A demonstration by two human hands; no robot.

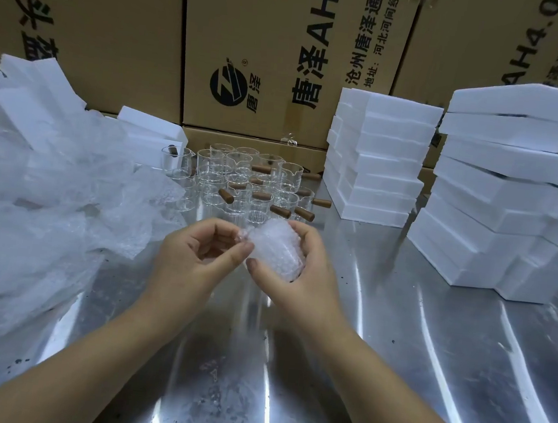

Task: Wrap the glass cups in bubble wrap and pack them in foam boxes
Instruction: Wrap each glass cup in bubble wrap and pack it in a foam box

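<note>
Over steel table [396, 327], grips wrapped cup [277, 250] in right hand [301, 277], pinches its leftward wrap tail [246, 234] with left hand [193, 257], boxes [375, 166] off right

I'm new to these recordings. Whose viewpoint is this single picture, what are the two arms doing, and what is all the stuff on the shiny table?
No machine here: a person wears a camera on the head, looking down at their bare hands. The right hand cradles a bubble-wrapped bundle, probably a cup, though the wrap hides it; the left hand pinches its loose end. On the steel table stand unwrapped glass cups with wooden handles, a heap of bubble wrap at the left and stacks of white foam boxes at the right. Cardboard cartons stand behind.
</note>
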